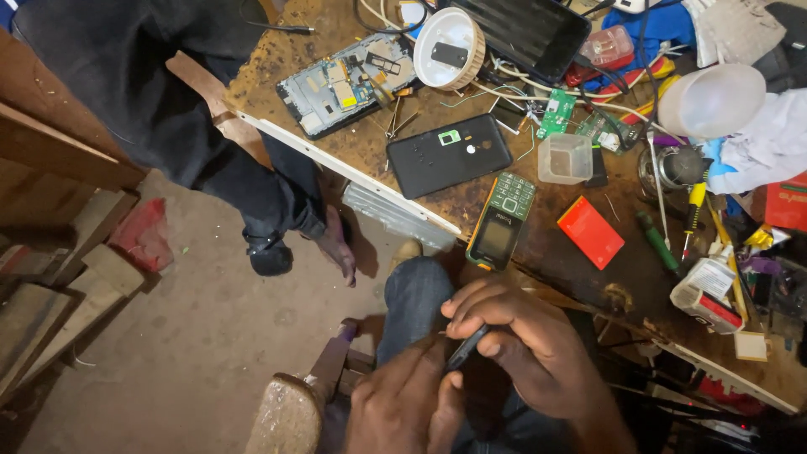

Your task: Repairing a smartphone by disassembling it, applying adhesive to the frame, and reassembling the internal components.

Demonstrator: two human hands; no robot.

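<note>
My left hand [403, 403] and my right hand [525, 345] meet over my lap, below the workbench's front edge. Together they grip a small dark slim part [466, 346], mostly hidden by the fingers; what it is I cannot tell. My right fingers curl over its upper end and my left thumb presses its lower end. Just beyond my hands, a green keypad phone [502, 220] lies near the edge of the worn wooden workbench [538, 261].
On the bench lie a black phone back cover [450, 155], an opened phone with bare circuit board [346, 84], a red battery [590, 232], a clear plastic cup [565, 158], screwdrivers [658, 242], wires and a dark tablet [523, 32]. Another person's dark-clothed leg [252, 193] stands at left.
</note>
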